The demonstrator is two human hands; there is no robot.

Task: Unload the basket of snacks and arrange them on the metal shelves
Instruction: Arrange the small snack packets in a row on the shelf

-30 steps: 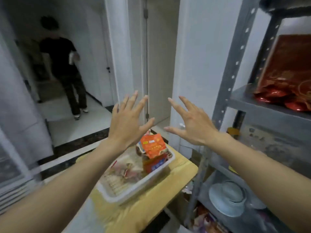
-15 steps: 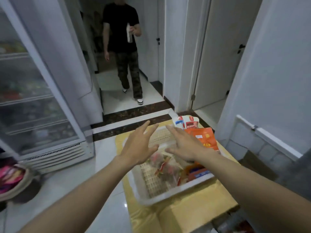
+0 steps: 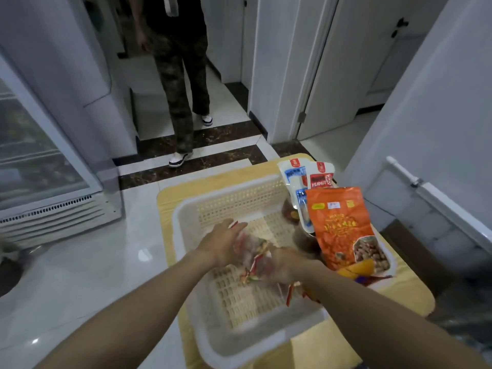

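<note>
Basket: a white lattice basket point(image 3: 186, 235) stands on a yellow table point(image 3: 404, 294).
Clear packet: a see-through packet of red-wrapped sweets point(image 3: 254, 253), blurred, sits over the basket floor between the two hands.
Left hand: the left hand point(image 3: 222, 243) lies against the packet's left side with straight, relaxed fingers, not clenched.
Right hand: the right hand point(image 3: 286, 265) touches the packet's right side. It is too blurred to tell whether it is grasping.
Orange bag: an orange bag point(image 3: 342, 230) leans upright at the basket's right wall, rising above the rim.
Peanut packets: two white peanut packets point(image 3: 319, 177) stand in the far right corner, behind the orange bag.
Beyond: a person in camouflage trousers point(image 3: 181, 83) stands on the tiled floor, with a glass-door fridge point(image 3: 34, 155) at left.
</note>
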